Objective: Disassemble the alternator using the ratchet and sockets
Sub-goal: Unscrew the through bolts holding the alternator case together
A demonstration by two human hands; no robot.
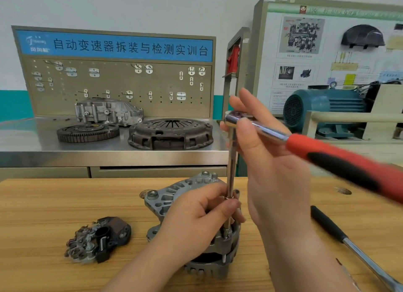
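Ratchet sits on an extension above the alternator: left hand pinches the extension to steady it, right hand clamps its fingers on the head, guessing to spin it.

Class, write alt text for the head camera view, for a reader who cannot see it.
A left hand pinches an extension bar standing upright on the alternator, while the right hand holds the red-handled ratchet atop it. A dark part lies nearby on the wooden table.
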